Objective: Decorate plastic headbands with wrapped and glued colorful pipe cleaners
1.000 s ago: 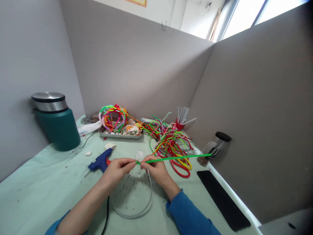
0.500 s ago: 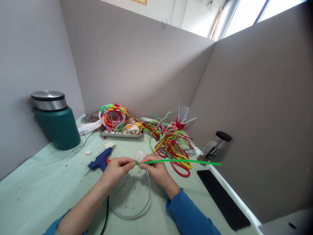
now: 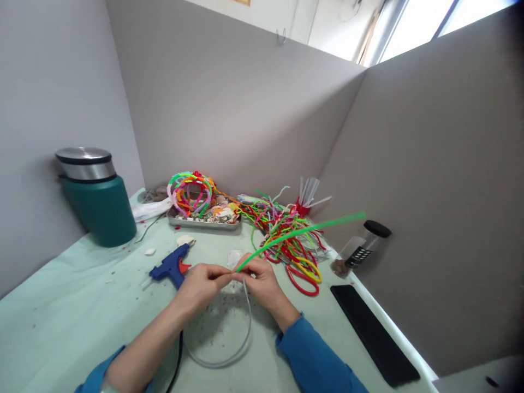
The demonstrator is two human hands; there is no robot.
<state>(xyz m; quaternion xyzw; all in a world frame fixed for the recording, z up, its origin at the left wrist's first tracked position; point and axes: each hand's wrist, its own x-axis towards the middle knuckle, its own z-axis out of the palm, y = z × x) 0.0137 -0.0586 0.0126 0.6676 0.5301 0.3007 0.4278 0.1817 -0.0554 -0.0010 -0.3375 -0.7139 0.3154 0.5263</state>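
Note:
A long green strip (image 3: 295, 233) rises to the right from between my fingertips, its far part blurred. My right hand (image 3: 262, 281) pinches it near its lower end. My left hand (image 3: 204, 283) is closed beside it, fingertips meeting those of my right hand; the join they hold is hidden. From under my fingertips a thin grey tube (image 3: 248, 322) curves down over the table in a wide loop. Left of my left hand lies a blue glue gun (image 3: 170, 266) with an orange trigger.
Behind my hands stand a metal tray (image 3: 204, 222) of small pieces with colourful hoops (image 3: 191, 194) and a pile of coloured strips (image 3: 286, 226). A green bottle (image 3: 98, 204) is at left; a black slab (image 3: 374, 333) and clear jar (image 3: 368, 240) are at right.
The green strip has swung from nearly level to slanting up to the right. My fingertips have come closer together, and the view has shifted slightly.

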